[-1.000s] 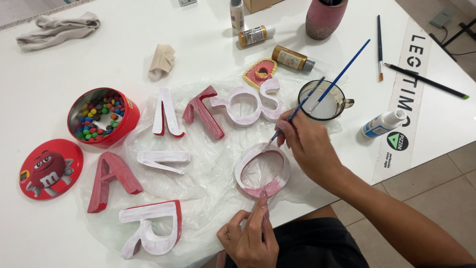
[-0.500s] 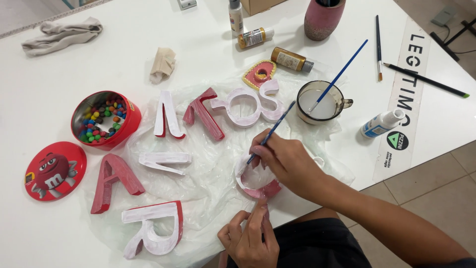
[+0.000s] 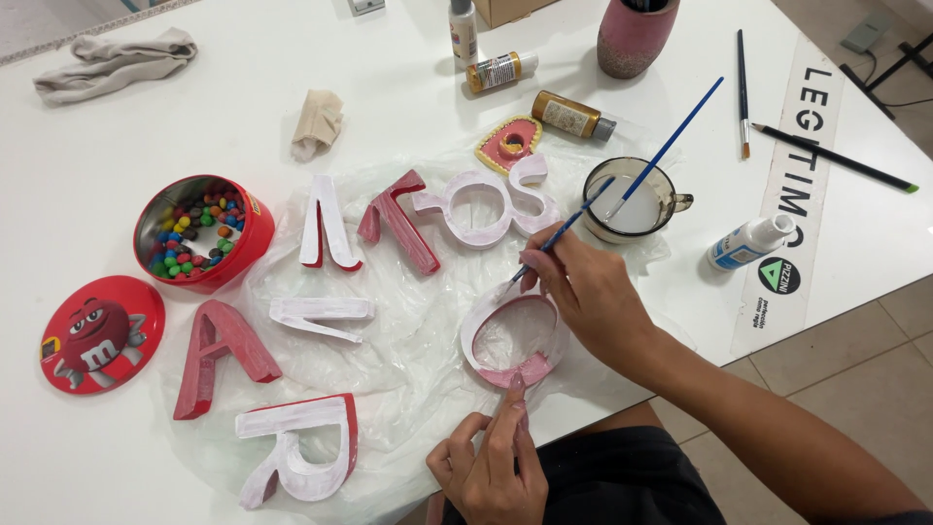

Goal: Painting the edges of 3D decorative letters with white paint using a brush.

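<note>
My right hand (image 3: 583, 287) grips a thin blue paintbrush (image 3: 559, 233) whose tip touches the upper left rim of a white and pink ring-shaped letter (image 3: 512, 340) lying on clear plastic sheeting (image 3: 408, 360). My left hand (image 3: 491, 467) is at the table's near edge, one finger pressing on the pink bottom part of that same letter. A second blue brush (image 3: 666, 146) stands in a glass mug (image 3: 632, 199) of white liquid just beyond my right hand.
Other red and white block letters (image 3: 292, 457) lie on the sheeting. A red tin of coloured candies (image 3: 199, 233) and its lid (image 3: 92, 335) sit at left. Paint bottles (image 3: 573, 115), a pink vase (image 3: 637, 34), loose brushes (image 3: 741, 92), a white tube (image 3: 750, 240) and rags (image 3: 112, 63) lie further back.
My right hand brought the brush from beside the mug down and left to the ring letter's rim. The left hand stayed on the letter's bottom edge.
</note>
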